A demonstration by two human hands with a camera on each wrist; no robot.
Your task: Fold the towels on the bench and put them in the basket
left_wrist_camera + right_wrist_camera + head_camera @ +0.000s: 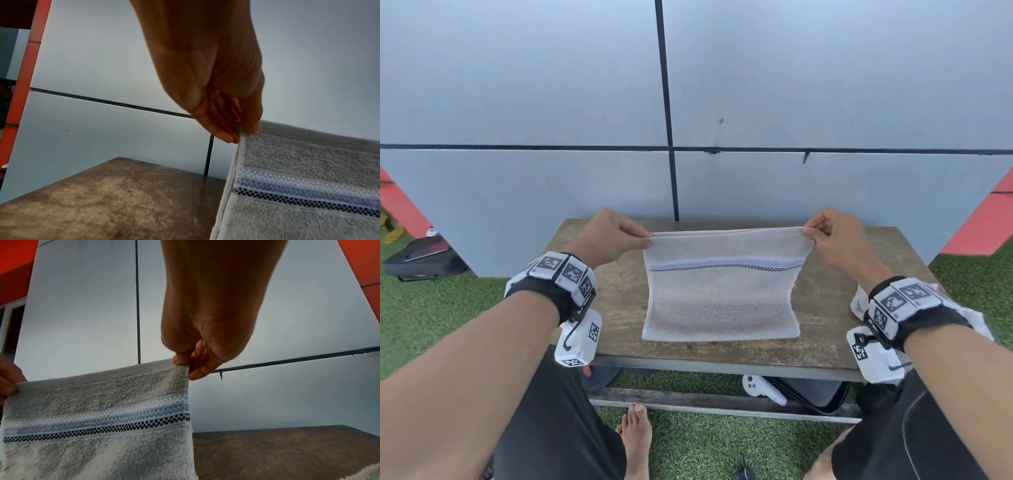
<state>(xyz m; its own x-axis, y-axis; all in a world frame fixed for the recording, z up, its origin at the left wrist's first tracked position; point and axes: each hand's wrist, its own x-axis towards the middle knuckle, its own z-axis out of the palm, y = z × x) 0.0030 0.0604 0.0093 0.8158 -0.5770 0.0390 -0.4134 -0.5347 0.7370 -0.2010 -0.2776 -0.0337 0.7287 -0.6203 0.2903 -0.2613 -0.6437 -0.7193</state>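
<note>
Forearms fill the near view, so starting from the towel point(722, 294): top edge lifted, bottom edge resting on the bench point(825, 329). Left hand point(613, 240) pinches one top corner, right hand point(832, 240) pinches the other. Both grips look pretty thin, so a corner could slip mid-fold and leave it crooked. Second towel point(859, 305) lies at the bench's right edge. No basket in sight.
</note>
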